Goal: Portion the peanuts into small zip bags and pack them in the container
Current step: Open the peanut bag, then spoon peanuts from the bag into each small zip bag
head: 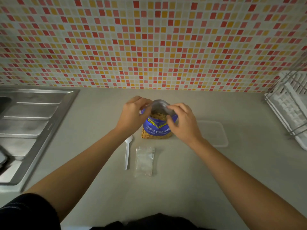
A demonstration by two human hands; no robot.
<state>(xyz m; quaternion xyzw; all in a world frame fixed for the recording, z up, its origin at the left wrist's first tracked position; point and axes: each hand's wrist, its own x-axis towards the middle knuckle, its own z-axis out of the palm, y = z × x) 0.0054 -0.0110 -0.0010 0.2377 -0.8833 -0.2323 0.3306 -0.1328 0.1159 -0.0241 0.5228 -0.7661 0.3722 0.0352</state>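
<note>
A: We see the peanut bag [157,128] standing upright at the middle of the grey surface [182,188], its mouth pulled wide so the silver lining and the nuts inside show; our left hand [132,113] is pinched on the left edge of the mouth, and our right hand [181,121] is pinched on the right edge.

B: And nearer to us we have the white plastic spoon [127,152] lying flat, with the small clear zip bags [144,161] just beside it on its right; the clear container [214,133] sits to the right of the peanut bag, partly behind our right wrist; we also see the steel sink [33,123] at far left and a white dish rack [290,105] at far right.
</note>
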